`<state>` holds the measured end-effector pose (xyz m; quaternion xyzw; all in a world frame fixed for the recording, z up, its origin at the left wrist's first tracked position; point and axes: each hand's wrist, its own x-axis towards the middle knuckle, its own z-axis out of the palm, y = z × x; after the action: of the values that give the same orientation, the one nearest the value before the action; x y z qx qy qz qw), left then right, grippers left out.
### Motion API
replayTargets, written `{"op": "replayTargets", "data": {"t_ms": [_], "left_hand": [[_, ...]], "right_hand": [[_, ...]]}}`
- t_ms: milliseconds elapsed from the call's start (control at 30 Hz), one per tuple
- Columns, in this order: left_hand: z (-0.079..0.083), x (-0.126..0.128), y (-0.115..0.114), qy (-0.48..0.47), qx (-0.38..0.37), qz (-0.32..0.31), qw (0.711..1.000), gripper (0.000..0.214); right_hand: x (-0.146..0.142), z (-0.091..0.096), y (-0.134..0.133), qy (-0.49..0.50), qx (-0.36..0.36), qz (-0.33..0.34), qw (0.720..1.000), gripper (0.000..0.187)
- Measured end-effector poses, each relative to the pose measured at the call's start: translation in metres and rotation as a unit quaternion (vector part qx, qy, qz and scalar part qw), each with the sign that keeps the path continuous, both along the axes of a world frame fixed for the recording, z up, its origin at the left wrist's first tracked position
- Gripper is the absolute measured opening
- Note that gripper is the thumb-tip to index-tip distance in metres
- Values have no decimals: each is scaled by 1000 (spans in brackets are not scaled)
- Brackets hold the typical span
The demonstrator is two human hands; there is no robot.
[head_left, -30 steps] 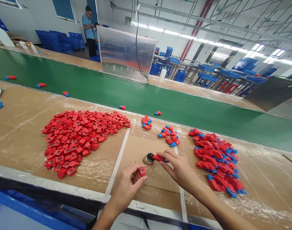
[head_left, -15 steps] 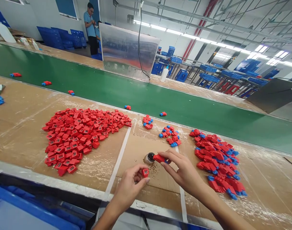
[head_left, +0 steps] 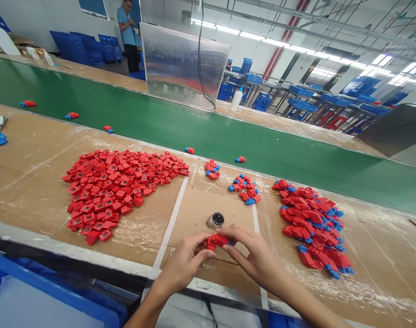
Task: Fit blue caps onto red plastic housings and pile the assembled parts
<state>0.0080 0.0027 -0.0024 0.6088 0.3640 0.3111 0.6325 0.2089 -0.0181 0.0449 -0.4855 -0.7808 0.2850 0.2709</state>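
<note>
Over brown cardboard (head_left: 197,205), left hand (head_left: 183,264) and right hand (head_left: 259,259) gripping one red plastic part (head_left: 218,241), round jar (head_left: 216,220) beyond

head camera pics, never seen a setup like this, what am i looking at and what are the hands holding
These pictures come from a camera worn on a person's head, looking forward and down, so the two bare arms at the bottom are the wearer's own. The left hand and right hand together hold a small red plastic part with some blue on it. Just beyond them sits a small round jar with dark contents. The cardboard-covered bench carries a large pile of red parts and a pile of red-and-blue parts. Behind it runs a green conveyor belt, and a co-worker stands far off.
</note>
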Motion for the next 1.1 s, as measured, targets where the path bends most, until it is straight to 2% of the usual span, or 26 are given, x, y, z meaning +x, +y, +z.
{"op": "replayTargets", "data": {"t_ms": [100,233,367,567,900,1100], "left_hand": [[-2,-1,0,0,-10,-3,1000,33],[-7,1,1,-55,-83,0,995,33],[-11,1,2,-104,-142,10,984,21],[-13,-6,-1,-49,-123,-1,991,16],[-11,-11,2,9,-83,-38,996,22],[-10,-3,9,43,-76,-45,995,35]], "right_hand": [[0,0,0,-4,-9,9,1000,23],[1,-3,-3,-9,-5,18,1000,23],[-3,-12,-7,-3,14,8,1000,23],[-17,-24,-17,-4,37,-18,999,25],[-16,-23,-21,-25,15,-15,999,24],[-22,-31,-22,14,35,-78,996,27]]}}
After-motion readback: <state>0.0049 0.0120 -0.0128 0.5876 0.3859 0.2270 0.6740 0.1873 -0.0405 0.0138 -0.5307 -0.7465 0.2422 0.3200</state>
